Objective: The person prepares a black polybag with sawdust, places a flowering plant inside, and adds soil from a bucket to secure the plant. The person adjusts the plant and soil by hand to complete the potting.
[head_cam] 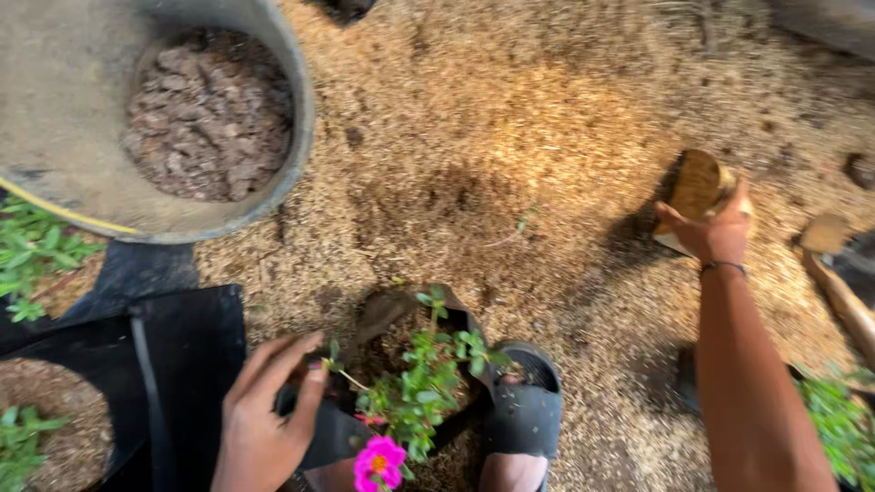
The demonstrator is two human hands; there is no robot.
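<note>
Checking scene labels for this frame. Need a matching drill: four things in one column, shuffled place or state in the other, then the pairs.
Things:
1. left hand
2. right hand
3. grey tub
4. pink flower

Places or states:
A. top left, holds brown lumpy soil
B. bottom centre, in bloom below the green leaves
C. right side, gripping a tan scoop-like piece over the husk-covered ground
D. bottom left, on the rim of the black grow bag

Pairs: 1-D, 2-C, 3-A, 4-B
</note>
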